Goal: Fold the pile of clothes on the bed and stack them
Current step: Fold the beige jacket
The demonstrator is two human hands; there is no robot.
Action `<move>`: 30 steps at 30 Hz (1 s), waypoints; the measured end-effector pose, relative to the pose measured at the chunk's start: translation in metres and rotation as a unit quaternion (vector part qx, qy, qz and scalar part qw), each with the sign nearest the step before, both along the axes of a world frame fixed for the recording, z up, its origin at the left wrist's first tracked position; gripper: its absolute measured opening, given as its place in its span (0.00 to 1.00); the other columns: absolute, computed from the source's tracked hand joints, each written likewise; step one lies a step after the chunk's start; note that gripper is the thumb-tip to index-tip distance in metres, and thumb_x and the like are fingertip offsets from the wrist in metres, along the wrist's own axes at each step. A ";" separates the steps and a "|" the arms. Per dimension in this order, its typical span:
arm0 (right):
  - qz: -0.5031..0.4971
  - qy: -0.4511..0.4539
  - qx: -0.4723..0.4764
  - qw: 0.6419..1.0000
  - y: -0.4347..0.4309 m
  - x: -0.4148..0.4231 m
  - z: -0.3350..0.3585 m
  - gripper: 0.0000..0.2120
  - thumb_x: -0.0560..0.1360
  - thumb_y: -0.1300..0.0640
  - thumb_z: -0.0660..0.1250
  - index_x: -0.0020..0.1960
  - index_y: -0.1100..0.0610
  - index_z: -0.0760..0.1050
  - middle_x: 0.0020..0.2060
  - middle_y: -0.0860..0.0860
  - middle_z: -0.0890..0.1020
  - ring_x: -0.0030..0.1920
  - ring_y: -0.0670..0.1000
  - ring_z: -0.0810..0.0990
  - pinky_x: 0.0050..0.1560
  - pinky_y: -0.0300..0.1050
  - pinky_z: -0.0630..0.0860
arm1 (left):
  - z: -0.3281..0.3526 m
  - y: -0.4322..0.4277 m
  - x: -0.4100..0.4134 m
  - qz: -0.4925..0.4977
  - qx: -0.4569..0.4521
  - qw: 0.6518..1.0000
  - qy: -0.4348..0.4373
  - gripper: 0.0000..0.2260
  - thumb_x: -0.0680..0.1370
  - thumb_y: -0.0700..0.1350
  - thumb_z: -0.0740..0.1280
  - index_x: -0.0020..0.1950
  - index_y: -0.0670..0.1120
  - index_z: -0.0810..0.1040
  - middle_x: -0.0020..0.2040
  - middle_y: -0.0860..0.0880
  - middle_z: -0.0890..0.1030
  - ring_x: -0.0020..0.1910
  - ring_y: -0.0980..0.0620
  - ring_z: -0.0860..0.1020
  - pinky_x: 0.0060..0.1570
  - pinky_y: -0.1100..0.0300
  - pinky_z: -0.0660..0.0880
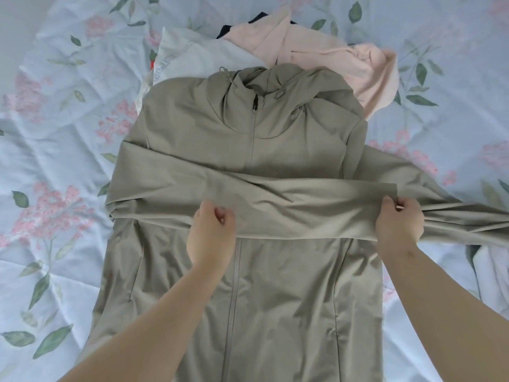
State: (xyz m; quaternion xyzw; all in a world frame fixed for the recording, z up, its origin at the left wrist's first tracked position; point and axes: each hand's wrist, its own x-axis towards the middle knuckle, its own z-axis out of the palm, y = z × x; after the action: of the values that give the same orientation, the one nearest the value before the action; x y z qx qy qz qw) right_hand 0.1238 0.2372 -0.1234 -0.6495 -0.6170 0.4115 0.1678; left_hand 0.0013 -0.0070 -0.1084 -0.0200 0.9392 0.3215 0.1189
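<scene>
**Q:** Where does the hooded jacket [256, 285] lie?

**A:** Flat on the bed [55, 161], front up, with the hood farthest away and the hem nearest the viewer.

**Q:** And the sleeves?

**A:** The folded sleeve [289, 205] crosses the chest from left to right. The left hand [212, 232] grips it mid-chest, and the right hand [399, 219] pinches its cuff at the jacket's right edge. The other sleeve [468, 219] stretches off to the right.

**Q:** Behind it?

**A:** A pile of clothes [316, 56], partly under the hood.

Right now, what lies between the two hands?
In the head view, the sleeve stretches from the left hand to the right hand, laid across the jacket.
</scene>
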 end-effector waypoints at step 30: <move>-0.324 0.272 -0.206 0.882 0.054 0.083 0.001 0.30 0.73 0.48 0.70 0.70 0.49 0.62 0.48 0.44 0.77 0.44 0.46 0.79 0.44 0.39 0.74 | -0.058 0.125 0.043 -0.497 -0.269 0.824 -0.023 0.29 0.79 0.62 0.50 0.77 0.58 0.44 0.78 0.53 0.42 0.76 0.47 0.39 0.72 0.44 0.41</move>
State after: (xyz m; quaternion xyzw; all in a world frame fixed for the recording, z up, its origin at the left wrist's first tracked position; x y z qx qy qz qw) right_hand 0.2071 0.2909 -0.1224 -0.6956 -0.2034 0.6126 0.3154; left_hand 0.0441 0.1175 -0.1665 0.4111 0.8682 -0.0476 0.2737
